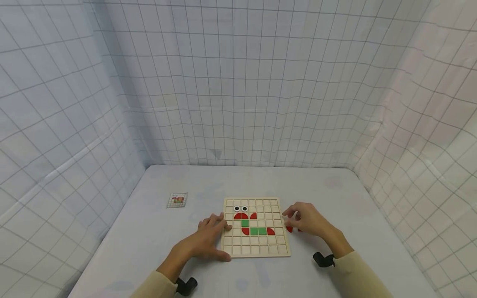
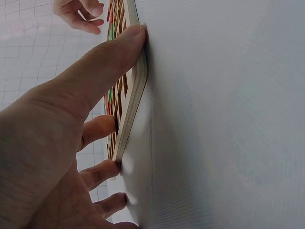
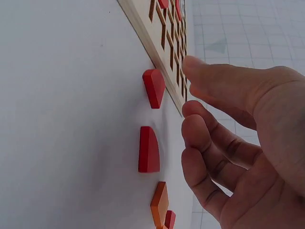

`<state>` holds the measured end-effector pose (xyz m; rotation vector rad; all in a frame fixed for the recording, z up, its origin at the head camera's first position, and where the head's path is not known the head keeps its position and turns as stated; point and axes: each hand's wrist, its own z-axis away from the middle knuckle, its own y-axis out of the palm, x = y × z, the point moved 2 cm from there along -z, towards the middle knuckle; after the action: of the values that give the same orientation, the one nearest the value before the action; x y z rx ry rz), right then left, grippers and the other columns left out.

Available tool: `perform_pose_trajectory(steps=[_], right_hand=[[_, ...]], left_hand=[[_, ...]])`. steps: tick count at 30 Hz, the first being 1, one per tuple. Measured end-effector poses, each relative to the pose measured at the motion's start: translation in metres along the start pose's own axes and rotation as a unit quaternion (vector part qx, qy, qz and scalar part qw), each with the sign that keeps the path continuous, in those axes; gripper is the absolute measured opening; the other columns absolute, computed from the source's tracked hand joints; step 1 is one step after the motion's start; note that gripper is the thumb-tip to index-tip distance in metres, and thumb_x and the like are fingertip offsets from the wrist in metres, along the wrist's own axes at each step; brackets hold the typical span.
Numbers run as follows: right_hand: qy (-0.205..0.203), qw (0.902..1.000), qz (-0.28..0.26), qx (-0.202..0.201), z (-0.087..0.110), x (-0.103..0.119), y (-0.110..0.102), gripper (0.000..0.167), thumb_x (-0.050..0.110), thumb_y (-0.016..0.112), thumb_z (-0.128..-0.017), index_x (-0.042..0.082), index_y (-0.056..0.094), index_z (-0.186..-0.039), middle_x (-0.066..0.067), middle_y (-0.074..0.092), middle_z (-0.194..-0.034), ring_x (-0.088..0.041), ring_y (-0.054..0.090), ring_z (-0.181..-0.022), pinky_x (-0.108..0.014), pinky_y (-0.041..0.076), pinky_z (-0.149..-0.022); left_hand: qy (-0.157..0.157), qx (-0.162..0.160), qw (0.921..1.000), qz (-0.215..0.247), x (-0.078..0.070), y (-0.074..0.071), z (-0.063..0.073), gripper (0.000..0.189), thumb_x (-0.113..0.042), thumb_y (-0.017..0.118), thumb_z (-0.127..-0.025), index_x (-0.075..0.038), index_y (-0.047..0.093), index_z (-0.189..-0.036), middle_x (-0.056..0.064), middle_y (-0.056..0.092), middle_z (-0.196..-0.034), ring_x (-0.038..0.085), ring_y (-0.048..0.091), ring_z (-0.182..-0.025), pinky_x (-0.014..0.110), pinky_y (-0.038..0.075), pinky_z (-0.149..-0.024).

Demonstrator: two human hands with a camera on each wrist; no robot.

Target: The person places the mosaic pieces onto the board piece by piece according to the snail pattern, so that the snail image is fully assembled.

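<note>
A square wooden grid board point(image 1: 261, 250) lies on the table. Set in its cells are two white eye discs point(image 1: 240, 209), several red quarter-round tiles point(image 1: 245, 231) and several green square tiles point(image 1: 258, 231). My left hand point(image 1: 208, 240) rests at the board's left side, fingers spread along that edge and thumb point(image 2: 114, 52) against the near-left corner. Over the table just beyond the right edge hovers my right hand point(image 1: 307, 219), thumb and fingers bent but apart, no piece visible between them. Beneath it lie loose red pieces point(image 3: 154, 88) and an orange piece point(image 3: 160, 205).
A small picture card point(image 1: 177, 200) showing a coloured figure on a grid lies left of the board. Grid-patterned white cloth point(image 1: 238, 103) hangs behind and at both sides of the white table point(image 1: 261, 275).
</note>
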<state>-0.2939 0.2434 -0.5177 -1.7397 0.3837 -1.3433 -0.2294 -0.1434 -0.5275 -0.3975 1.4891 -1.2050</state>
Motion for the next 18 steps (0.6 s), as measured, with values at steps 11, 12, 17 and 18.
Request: perform_pose_trajectory(steps=[11,12,17,18], right_hand=[[0.001,0.9995,0.021,0.024,0.011,-0.010,-0.005,0.039,0.024,0.104,-0.089,0.013,0.088,-0.123,0.005,0.078,-0.109,-0.005,0.060,-0.081,-0.022,0.054,-0.073],[0.005,0.9994,0.020,0.027,0.011,-0.010,-0.004,0.038,0.023,0.104,-0.089,0.014,0.088,-0.123,0.006,0.078,-0.109,-0.005,0.060,-0.082,-0.022,0.054,-0.074],[0.009,0.9992,0.013,0.036,0.012,-0.011,0.002,0.035,0.020,0.103,-0.091,0.015,0.088,-0.122,0.007,0.082,-0.113,-0.005,0.061,-0.085,-0.022,0.056,-0.076],[0.006,0.9992,0.012,0.037,0.012,-0.012,0.003,0.034,0.019,0.102,-0.091,0.014,0.088,-0.122,0.006,0.082,-0.113,-0.005,0.061,-0.085,-0.022,0.056,-0.076]], left_hand=[[-0.002,0.000,1.0000,0.000,0.000,-0.002,0.000,0.087,-0.050,0.107,-0.081,-0.017,0.066,-0.150,0.029,0.033,-0.188,0.060,0.041,-0.163,0.079,0.030,-0.136],[-0.003,-0.001,1.0000,-0.001,0.000,-0.002,0.000,0.087,-0.050,0.108,-0.081,-0.017,0.066,-0.150,0.028,0.033,-0.188,0.060,0.041,-0.163,0.079,0.030,-0.136],[-0.002,0.000,1.0000,0.004,0.001,0.000,0.000,0.087,-0.049,0.108,-0.081,-0.016,0.066,-0.150,0.029,0.033,-0.188,0.060,0.042,-0.162,0.079,0.031,-0.135],[-0.001,0.001,1.0000,0.006,0.001,0.000,0.000,0.087,-0.049,0.107,-0.081,-0.016,0.065,-0.150,0.029,0.033,-0.188,0.060,0.042,-0.162,0.079,0.030,-0.135]])
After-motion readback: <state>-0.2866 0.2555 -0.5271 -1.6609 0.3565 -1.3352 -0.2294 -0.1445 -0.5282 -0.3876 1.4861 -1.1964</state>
